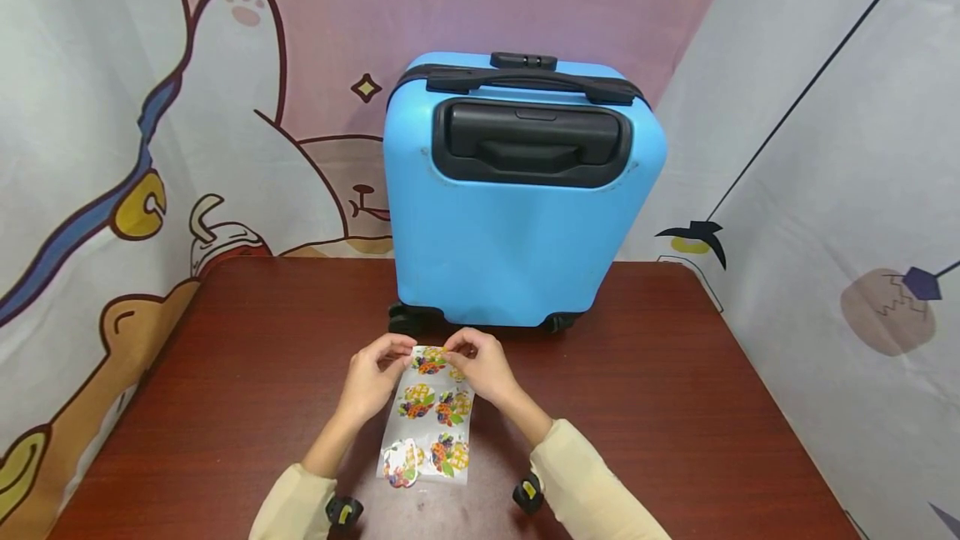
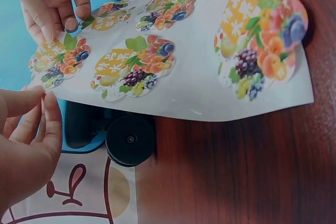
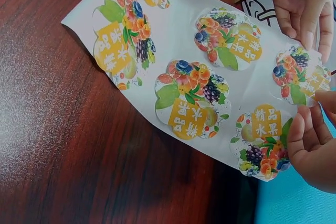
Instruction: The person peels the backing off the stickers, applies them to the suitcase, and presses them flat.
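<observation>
A white sheet of fruit stickers lies lengthwise before me, its far end raised in both hands. The stickers are scalloped and show colourful fruit with a yellow label. My left hand pinches the sheet's far left corner between thumb and fingers. At the far end, my right hand pinches the edge of a fruit sticker, thumb and finger meeting there. Whether that edge is lifted is hidden by the fingertips. One near-left sticker juts past the sheet's near edge.
A blue suitcase with black handles and wheels stands upright at the back of the brown table, just beyond the hands. Behind it hangs a cartoon-printed cloth. A small black camera sits at the right wrist.
</observation>
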A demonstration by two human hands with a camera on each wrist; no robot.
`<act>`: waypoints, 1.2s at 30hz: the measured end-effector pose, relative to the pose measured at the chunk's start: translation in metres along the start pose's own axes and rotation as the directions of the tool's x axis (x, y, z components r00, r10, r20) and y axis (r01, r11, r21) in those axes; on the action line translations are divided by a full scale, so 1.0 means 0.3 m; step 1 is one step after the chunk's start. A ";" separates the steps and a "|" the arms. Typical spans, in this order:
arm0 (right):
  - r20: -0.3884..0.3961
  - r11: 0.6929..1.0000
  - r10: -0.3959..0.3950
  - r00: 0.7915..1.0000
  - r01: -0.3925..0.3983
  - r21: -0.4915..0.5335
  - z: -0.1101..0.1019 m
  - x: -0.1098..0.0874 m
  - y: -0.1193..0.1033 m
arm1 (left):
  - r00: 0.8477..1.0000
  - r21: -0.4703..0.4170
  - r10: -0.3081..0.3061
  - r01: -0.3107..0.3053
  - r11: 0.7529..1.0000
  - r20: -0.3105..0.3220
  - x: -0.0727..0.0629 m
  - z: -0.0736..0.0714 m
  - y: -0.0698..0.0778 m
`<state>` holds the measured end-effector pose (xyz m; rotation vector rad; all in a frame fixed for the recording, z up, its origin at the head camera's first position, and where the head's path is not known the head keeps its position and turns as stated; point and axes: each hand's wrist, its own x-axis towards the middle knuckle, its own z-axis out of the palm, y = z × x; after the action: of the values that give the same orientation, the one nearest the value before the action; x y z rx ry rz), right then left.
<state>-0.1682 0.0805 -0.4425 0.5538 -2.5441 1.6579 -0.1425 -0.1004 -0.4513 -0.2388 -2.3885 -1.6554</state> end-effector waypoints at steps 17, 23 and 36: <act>0.076 0.997 0.030 0.997 -0.035 0.073 -0.017 -0.018 -0.033 | 0.999 0.035 -0.033 0.034 0.999 -0.043 0.016 -0.015 -0.040; 0.097 0.994 0.026 0.995 -0.036 0.101 -0.047 -0.029 -0.102 | 0.995 0.079 -0.080 0.085 0.993 -0.063 0.022 -0.038 -0.082; 0.096 0.990 0.081 0.992 -0.091 0.105 -0.040 -0.026 0.047 | 0.984 0.091 -0.159 0.166 0.982 -0.078 0.049 -0.075 -0.177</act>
<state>-0.1674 0.0985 -0.4515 0.5478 -2.5875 1.8514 -0.1683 -0.1401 -0.4876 0.0330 -2.4845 -1.5790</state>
